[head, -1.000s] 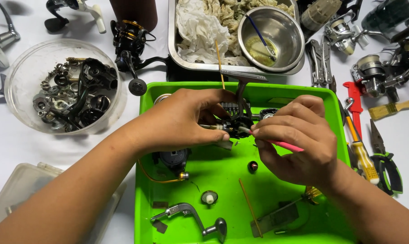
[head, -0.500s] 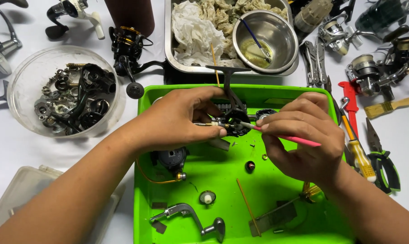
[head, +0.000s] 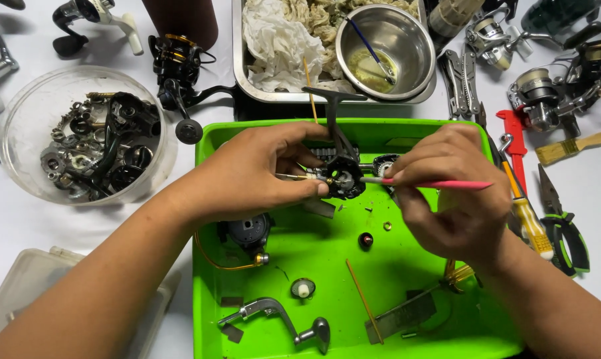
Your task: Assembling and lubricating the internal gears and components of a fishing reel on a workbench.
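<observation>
My left hand (head: 260,173) grips a black fishing reel body (head: 340,174) above the far part of a bright green tray (head: 313,256); a thin metal shaft sticks out of the reel toward my fingers. My right hand (head: 453,193) holds a slim pink tool (head: 440,184) whose tip touches the reel body's right side. On the tray floor lie a dark spool with an orange line (head: 246,234), a silver crank handle (head: 280,318), a small round knob (head: 303,288), a dark red bead (head: 365,240), a thin wooden stick (head: 363,300) and a grey flat strip (head: 403,316).
A clear bowl of dark reel parts (head: 81,143) stands at the left. Behind the green tray a metal tray (head: 244,80) holds crumpled tissue and a steel bowl (head: 375,43). Pliers (head: 563,226), a yellow-handled screwdriver (head: 526,209), a brush (head: 573,146) and several reels (head: 553,93) lie at the right.
Both hands and the reel body have stayed over the tray's far part; the pink tool's tip has stayed at the reel with only slight shifts.
</observation>
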